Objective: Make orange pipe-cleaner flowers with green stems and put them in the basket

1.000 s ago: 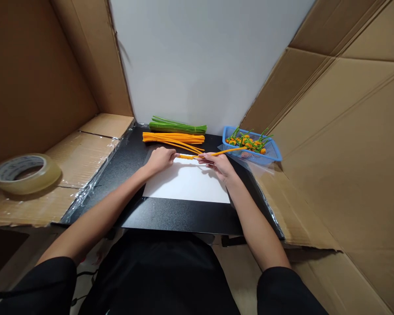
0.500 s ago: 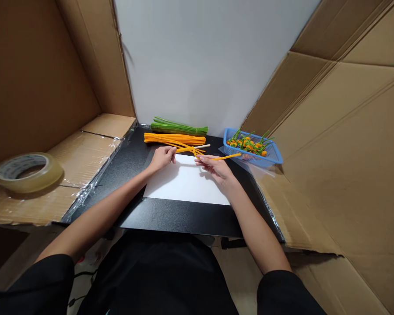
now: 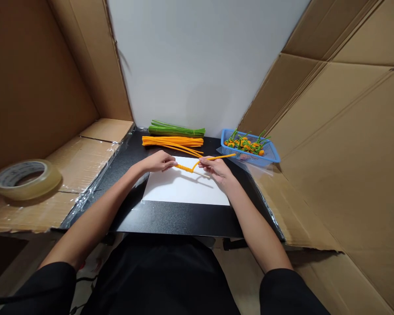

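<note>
Over the white sheet (image 3: 184,190), a thin pale stick (image 3: 202,174) has an orange pipe cleaner (image 3: 184,168) coiled around its left part. My left hand (image 3: 162,161) is closed on the coiled end of the stick. My right hand (image 3: 216,169) pinches the loose length of the same pipe cleaner, whose free end sticks out to the right. The stick's bare end points right, below my right fingers. Behind my hands lie a bundle of orange pipe cleaners (image 3: 170,141) and a bundle of green ones (image 3: 175,129).
A blue basket (image 3: 272,158) at the back right holds several small orange pieces with green stems. A roll of clear tape (image 3: 49,180) rests on cardboard at the left. Cardboard walls stand on both sides of the black table (image 3: 184,218).
The stick has tilted, its bare end now pointing down to the right over the sheet instead of up by the orange bundle. The loose pipe cleaner now rises from the coil to my right hand.
</note>
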### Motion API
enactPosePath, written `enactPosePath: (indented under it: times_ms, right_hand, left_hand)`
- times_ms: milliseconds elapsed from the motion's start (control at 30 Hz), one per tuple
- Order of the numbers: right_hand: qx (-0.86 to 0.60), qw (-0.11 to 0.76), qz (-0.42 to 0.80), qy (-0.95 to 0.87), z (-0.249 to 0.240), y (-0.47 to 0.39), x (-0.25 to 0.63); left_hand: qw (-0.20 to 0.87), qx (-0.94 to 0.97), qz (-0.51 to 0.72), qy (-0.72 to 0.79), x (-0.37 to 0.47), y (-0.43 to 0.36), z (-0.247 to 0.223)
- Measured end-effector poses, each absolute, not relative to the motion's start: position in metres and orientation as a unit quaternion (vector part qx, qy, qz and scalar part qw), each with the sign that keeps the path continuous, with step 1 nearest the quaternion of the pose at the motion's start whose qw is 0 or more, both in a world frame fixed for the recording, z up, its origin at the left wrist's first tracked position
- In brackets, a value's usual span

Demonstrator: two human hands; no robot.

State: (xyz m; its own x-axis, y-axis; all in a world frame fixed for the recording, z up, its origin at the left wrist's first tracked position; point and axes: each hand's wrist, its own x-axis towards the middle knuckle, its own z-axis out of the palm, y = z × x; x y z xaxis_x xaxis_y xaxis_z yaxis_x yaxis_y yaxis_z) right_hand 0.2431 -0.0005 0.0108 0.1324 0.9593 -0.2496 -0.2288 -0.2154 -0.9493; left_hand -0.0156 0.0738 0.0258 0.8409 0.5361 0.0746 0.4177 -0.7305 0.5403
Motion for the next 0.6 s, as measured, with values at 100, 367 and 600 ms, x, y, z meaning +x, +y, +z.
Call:
enactPosePath:
  times_ms: [100,367,600]
  right_hand:
    - [-0.535,0.539,0.546,-0.354,0.014,-0.002,0.242]
    - [-0.536,0.529,0.534,-0.384,0.014,-0.004,0.237]
    - [-0.526,0.51,0.556,-0.393,0.012,-0.005,0.23]
  left_hand:
    - [0.115,0.934,0.096,0.325,-0.013,0.075,0.019]
    - [0.03,0.843,0.13,0.521,-0.003,0.073,-0.005]
    - [0.317,0.71,0.345,0.526,-0.001,0.079,-0.012]
